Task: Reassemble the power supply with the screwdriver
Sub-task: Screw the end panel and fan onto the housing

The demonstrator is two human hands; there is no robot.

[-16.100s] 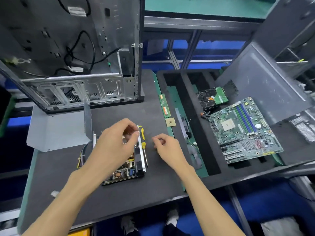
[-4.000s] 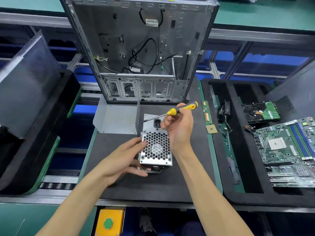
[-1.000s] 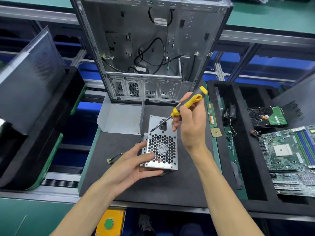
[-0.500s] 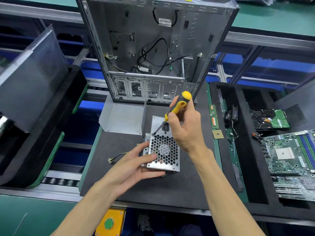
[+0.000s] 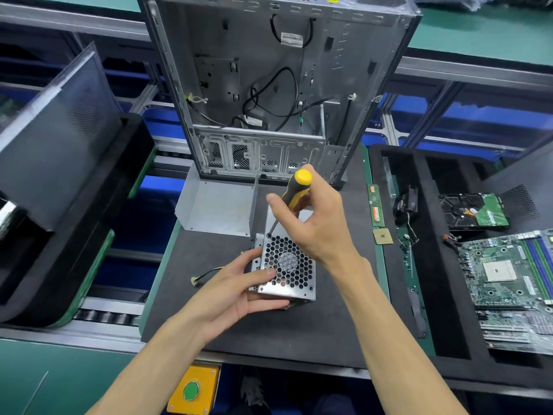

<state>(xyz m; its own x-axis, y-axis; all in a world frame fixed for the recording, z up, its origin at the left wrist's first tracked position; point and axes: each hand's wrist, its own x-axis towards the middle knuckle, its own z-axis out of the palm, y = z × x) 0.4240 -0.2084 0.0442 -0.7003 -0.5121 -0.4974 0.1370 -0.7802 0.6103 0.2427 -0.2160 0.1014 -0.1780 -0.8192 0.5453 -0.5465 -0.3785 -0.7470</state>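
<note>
The silver power supply (image 5: pixel 291 275) stands on the black foam mat (image 5: pixel 209 324), its honeycomb fan grille facing up. My left hand (image 5: pixel 236 290) holds its near left corner, thumb under the front edge and fingers on the grille and side. My right hand (image 5: pixel 311 223) grips the yellow-and-black screwdriver (image 5: pixel 294 190), held steeply. The tip sits at the grille face's far left corner. A thin cable (image 5: pixel 206 274) trails out on the left.
An open computer case (image 5: pixel 269 85) stands upright behind the mat, with a bent metal cover (image 5: pixel 218 208) in front of it. At right a black tray holds a motherboard (image 5: pixel 508 271), a hard drive (image 5: pixel 475 211), a RAM stick (image 5: pixel 377 211) and a CPU (image 5: pixel 383 236). A yellow box with a green button (image 5: pixel 191 390) sits below.
My right hand has swung the screwdriver from a slant to nearly upright and lowered its tip onto the far left corner of the grille face. My left hand keeps holding the power supply.
</note>
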